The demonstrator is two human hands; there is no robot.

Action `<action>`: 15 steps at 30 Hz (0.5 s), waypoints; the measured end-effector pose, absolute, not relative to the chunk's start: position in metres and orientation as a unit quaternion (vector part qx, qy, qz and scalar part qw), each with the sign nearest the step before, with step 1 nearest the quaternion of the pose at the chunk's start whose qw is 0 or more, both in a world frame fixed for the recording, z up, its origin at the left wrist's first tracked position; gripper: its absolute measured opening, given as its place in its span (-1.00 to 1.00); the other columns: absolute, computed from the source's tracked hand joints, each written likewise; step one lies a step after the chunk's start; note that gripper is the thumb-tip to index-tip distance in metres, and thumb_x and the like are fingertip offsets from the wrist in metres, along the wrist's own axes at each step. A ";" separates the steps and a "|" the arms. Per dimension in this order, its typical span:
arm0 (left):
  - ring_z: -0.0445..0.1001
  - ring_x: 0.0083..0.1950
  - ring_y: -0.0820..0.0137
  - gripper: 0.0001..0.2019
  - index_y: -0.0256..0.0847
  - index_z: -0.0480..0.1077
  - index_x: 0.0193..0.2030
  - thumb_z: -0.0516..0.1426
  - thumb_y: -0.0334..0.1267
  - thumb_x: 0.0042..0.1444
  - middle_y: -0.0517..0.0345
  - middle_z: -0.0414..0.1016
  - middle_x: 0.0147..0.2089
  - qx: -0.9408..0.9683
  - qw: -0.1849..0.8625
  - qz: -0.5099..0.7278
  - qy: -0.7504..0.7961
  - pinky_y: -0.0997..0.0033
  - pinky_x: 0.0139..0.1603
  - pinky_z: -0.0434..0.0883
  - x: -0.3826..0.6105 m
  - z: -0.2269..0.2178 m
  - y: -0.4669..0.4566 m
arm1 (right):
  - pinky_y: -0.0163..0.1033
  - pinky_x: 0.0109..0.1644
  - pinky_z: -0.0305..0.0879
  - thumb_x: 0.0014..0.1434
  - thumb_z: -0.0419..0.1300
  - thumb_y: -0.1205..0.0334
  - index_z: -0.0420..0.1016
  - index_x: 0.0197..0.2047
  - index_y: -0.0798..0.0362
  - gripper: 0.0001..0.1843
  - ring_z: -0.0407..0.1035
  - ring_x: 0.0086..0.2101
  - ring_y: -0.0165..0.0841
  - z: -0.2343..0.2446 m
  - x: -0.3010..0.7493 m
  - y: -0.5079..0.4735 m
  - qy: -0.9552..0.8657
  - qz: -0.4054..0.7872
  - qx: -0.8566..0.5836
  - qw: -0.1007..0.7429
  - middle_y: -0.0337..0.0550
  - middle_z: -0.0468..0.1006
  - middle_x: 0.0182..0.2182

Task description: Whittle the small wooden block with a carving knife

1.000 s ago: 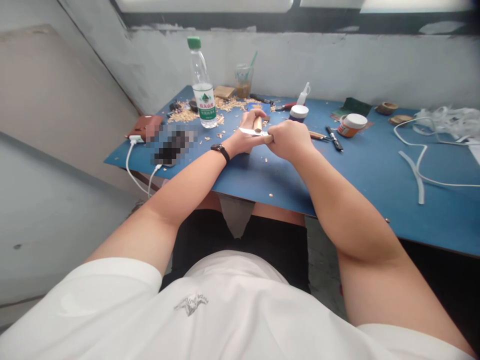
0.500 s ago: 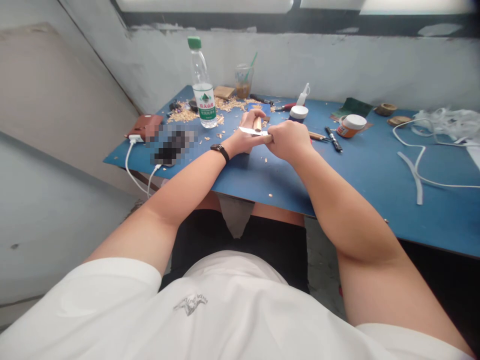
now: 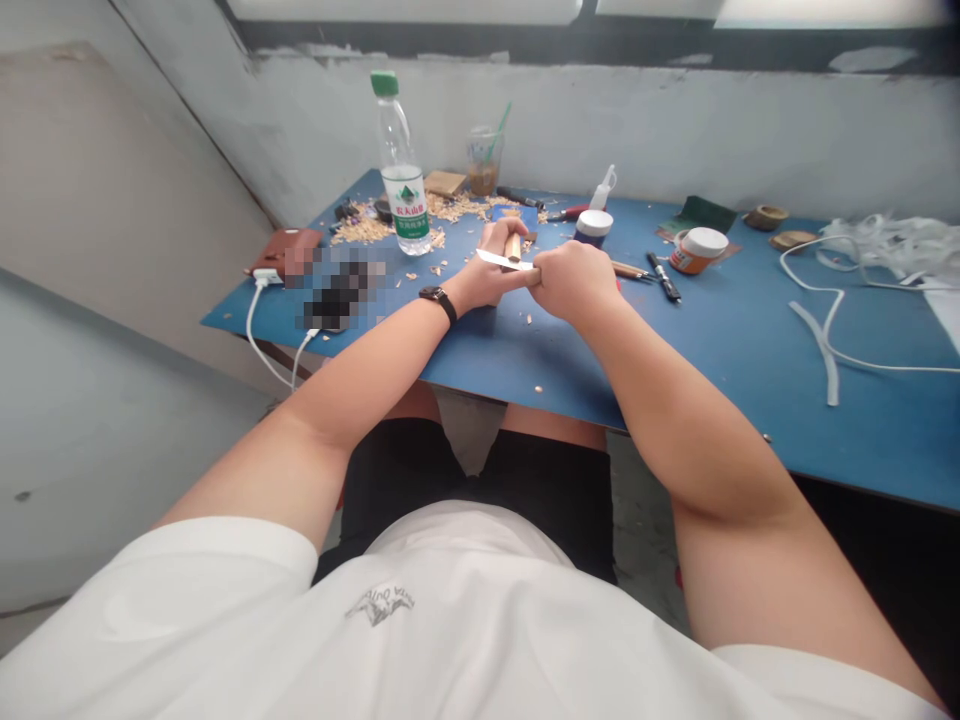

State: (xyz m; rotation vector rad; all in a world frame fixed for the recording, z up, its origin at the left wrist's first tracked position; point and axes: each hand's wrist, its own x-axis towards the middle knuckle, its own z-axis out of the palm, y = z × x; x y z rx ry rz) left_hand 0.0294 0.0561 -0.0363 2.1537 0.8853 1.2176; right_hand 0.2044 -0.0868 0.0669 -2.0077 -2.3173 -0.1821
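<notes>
Over the bench (image 3: 697,380), between its near and far edges, a wood piece (image 3: 514,246) sits in the left hand (image 3: 481,272), whose fingers curl around it. The right hand (image 3: 576,278) is clenched on a knife (image 3: 495,260), its blade crossing the wood's near end; whether they touch, I cannot tell. Toward the far left corner, shavings (image 3: 358,231) lie by a bottle (image 3: 405,195); a cup (image 3: 482,170) stands along the far edge.

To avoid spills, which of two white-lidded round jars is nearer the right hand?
The dark blue jar, just beyond the right hand; the orange jar stands farther right.
</notes>
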 end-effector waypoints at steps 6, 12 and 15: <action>0.59 0.51 -0.20 -0.42 0.08 0.68 0.13 0.69 0.21 0.10 -0.05 0.73 0.07 0.808 0.261 0.443 0.287 -0.37 0.63 0.56 0.027 -0.033 0.055 | 0.06 0.13 0.54 0.64 0.22 0.04 0.93 0.33 0.13 -0.47 0.73 0.12 0.21 0.068 0.205 -0.088 -0.756 -0.051 -0.652 0.042 0.37 0.89 0.12; 0.60 0.51 -0.21 -0.39 0.04 0.65 0.14 0.68 0.22 0.12 -0.09 0.76 0.11 0.814 0.257 0.434 0.286 -0.42 0.66 0.56 0.028 -0.032 0.054 | -0.02 0.05 0.52 0.64 0.17 0.17 0.95 0.31 0.14 -0.47 0.75 0.11 0.14 0.074 0.201 -0.093 -0.748 -0.064 -0.660 0.009 0.36 0.92 0.18; 0.62 0.51 -0.21 -0.37 0.04 0.60 0.14 0.67 0.20 0.07 -0.15 0.78 0.23 0.810 0.251 0.442 0.292 -0.39 0.66 0.59 0.029 -0.037 0.060 | -0.03 0.07 0.50 0.66 0.18 0.16 0.96 0.30 0.13 -0.48 0.75 0.12 0.14 0.077 0.200 -0.094 -0.757 -0.077 -0.649 0.004 0.35 0.93 0.14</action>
